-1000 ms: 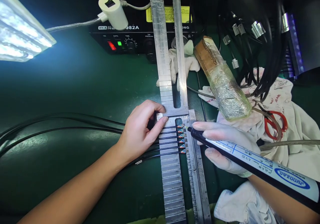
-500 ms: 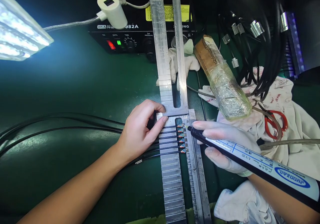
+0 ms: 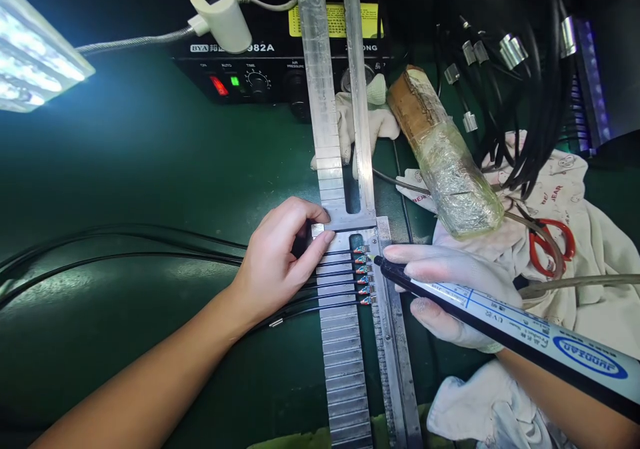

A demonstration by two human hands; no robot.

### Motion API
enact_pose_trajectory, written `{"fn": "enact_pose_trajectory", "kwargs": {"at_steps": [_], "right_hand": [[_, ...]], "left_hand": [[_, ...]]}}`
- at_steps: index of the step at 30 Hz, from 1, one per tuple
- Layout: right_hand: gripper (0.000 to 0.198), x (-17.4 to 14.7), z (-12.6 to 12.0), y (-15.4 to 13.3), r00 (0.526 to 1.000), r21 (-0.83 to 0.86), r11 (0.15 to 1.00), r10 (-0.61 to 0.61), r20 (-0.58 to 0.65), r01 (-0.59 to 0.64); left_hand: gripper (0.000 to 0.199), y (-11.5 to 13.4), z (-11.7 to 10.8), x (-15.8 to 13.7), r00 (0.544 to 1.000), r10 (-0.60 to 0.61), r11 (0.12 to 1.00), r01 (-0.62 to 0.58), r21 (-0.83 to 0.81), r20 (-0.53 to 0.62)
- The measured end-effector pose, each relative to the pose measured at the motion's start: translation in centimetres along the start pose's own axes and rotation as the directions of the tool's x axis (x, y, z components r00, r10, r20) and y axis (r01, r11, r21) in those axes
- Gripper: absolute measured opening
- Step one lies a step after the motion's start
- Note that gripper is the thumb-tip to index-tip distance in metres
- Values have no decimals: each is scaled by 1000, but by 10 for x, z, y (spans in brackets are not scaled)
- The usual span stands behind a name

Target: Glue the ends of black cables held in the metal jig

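My bare left hand [image 3: 287, 262] is closed at the left edge of a slotted metal jig [image 3: 345, 362], thumb and forefinger pinching it near the joint between its two sections. Several black cables [image 3: 200, 255] pass under that hand and lie across the jig's grooves. Their ends carry small connectors [image 3: 364, 279] with coloured wires, lined up in a column over the slot. In my gloved right hand [image 3: 455, 295] is a UV glue syringe [image 3: 520, 329] with a printed label. Its narrow tip points left, close to the upper connectors; whether it touches one I cannot tell.
Behind the jig stands a black dispenser controller [image 3: 235, 75] with lit switches. A bright lamp [image 3: 35, 49] is at upper left. To the right lie a plastic-wrapped block [image 3: 450, 162], red-handled scissors [image 3: 563, 239], a white cloth [image 3: 590, 202] and hanging cables with metal ends [image 3: 513, 52].
The glue syringe's tip has shifted slightly left and down relative to the connectors. The left hand stays at the same place on the jig. The whole view has moved a little.
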State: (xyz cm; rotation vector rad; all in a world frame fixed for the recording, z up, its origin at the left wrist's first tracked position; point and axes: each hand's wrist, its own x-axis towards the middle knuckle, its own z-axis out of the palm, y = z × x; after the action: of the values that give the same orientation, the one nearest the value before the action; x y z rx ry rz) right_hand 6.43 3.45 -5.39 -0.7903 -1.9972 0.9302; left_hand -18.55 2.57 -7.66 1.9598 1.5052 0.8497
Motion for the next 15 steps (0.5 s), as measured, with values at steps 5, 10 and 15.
{"fn": "enact_pose_trajectory", "kwargs": {"at_steps": [5,10,15], "right_hand": [[27,0,-1,-2,1000,-50,999,5,-14,-5],[27,0,-2,-4,1000,-76,997,14,-12,-15],[27,0,-2,-3,1000,-65,998,14,-2,-14]], "left_hand": [[6,0,0,0,1000,-2,1000,2,1,-1],[6,0,0,-1,1000,-1,1000,1,-3,-2],[6,0,0,-1,1000,-1,1000,1,-1,-1]]}}
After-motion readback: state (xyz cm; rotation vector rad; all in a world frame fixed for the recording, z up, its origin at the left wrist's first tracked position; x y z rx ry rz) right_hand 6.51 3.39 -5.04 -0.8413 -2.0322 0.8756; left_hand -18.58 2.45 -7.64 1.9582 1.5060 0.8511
